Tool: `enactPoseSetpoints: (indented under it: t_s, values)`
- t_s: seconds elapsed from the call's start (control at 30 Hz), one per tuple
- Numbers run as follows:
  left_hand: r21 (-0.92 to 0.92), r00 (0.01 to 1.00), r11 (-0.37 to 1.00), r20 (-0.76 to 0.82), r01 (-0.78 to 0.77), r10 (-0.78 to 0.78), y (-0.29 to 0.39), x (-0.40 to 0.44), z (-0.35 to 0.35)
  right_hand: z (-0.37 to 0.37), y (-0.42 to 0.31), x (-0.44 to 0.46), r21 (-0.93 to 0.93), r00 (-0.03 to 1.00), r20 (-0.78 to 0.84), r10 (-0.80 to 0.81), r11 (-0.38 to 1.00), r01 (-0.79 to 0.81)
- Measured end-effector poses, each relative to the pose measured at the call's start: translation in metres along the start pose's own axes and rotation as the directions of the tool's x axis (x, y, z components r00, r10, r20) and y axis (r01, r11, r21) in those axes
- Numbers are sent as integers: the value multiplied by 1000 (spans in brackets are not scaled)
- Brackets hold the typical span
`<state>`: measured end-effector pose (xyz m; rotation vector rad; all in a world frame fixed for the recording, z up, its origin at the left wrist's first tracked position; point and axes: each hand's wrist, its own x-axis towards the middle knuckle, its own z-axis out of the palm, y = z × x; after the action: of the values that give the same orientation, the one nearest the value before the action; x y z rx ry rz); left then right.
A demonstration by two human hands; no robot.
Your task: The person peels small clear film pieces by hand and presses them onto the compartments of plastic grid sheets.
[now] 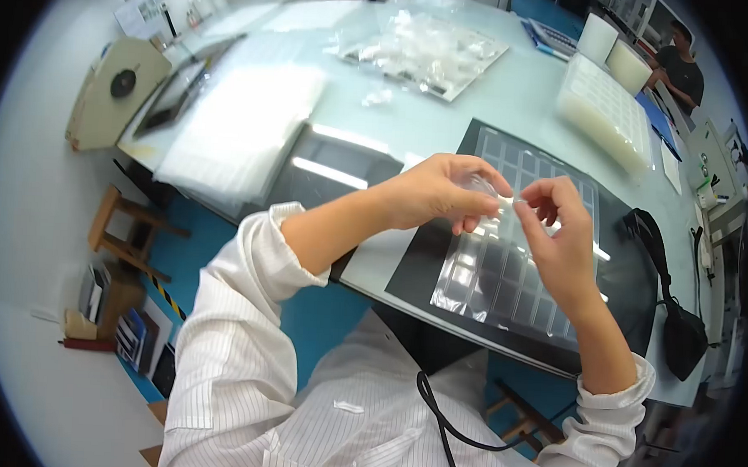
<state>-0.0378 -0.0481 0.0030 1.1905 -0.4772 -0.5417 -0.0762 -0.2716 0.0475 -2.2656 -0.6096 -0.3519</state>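
My left hand [455, 191] is closed around a clear, crumpled plastic piece [479, 184], perhaps a small bag or film. Close beside it, my right hand [558, 229] has its thumb and forefinger pinched together; whatever is between them is too small to make out. Both hands are above a transparent plastic sheet with rows of rectangular pockets [493, 276]. That sheet lies on a black mat [631, 282] at the table's near edge.
Stacked clear sheets [241, 115] lie to the left. A heap of clear plastic pieces [428, 48] sits further back. On the right are a stack of translucent pocketed trays [605, 106], white rolls [597, 37] and a black strapped item [684, 335]. A person [680, 71] is beyond.
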Motion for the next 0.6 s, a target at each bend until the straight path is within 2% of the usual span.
enactPoseSetpoints:
  t_s: [0.03, 0.1, 0.13, 0.2, 0.23, 0.3, 0.33, 0.37, 0.4, 0.43, 0.5, 0.53, 0.6]
  values:
    - [25, 998, 1000, -60, -13, 15, 2, 3, -4, -9, 14, 3, 16, 999, -36, -17, 1000, 17]
    - [145, 964, 980, -209, -137, 166, 10, 19, -17, -30, 56, 9, -201, 984, -160, -77, 979, 44]
    - [231, 922, 958, -306, -171, 239, 12, 33, -28, -40, 79, 5, -187, 979, -189, -72, 982, 36]
    - [291, 829, 929, -441, -229, 343, 27, 61, -52, -59, 123, 0, -373, 948, -315, -37, 924, -88]
    - [392, 760, 886, -488, -248, 429, 40, 78, -62, -66, 136, -4, -367, 942, -333, -34, 925, -97]
    - [624, 594, 727, -480, -287, 646, 62, 117, -92, -72, 159, -15, -306, 920, -366, 138, 916, -259]
    - [727, 514, 644, -467, -239, 719, 71, 140, -115, -77, 158, -16, -293, 912, -380, 151, 916, -273]
    - [886, 425, 454, -376, -96, 823, 82, 155, -131, -83, 147, -16, -52, 898, -325, 297, 942, -330]
    - [970, 351, 235, -242, 62, 905, 92, 169, -145, -89, 138, -15, 188, 876, -240, 418, 905, -381]
    - [975, 362, 216, -217, 44, 906, 99, 182, -161, -94, 135, -16, 201, 866, -264, 424, 903, -381]
    - [966, 402, 162, -232, 202, 886, 106, 208, -197, -97, 128, -21, 524, 835, -109, 539, 745, -412]
    - [971, 401, 145, -213, 192, 891, 101, 221, -214, -97, 126, -23, 532, 834, -101, 543, 737, -416]
    - [880, 545, 70, -352, 470, 761, 94, 236, -240, -97, 124, -27, 577, 848, -35, 529, 703, -415]
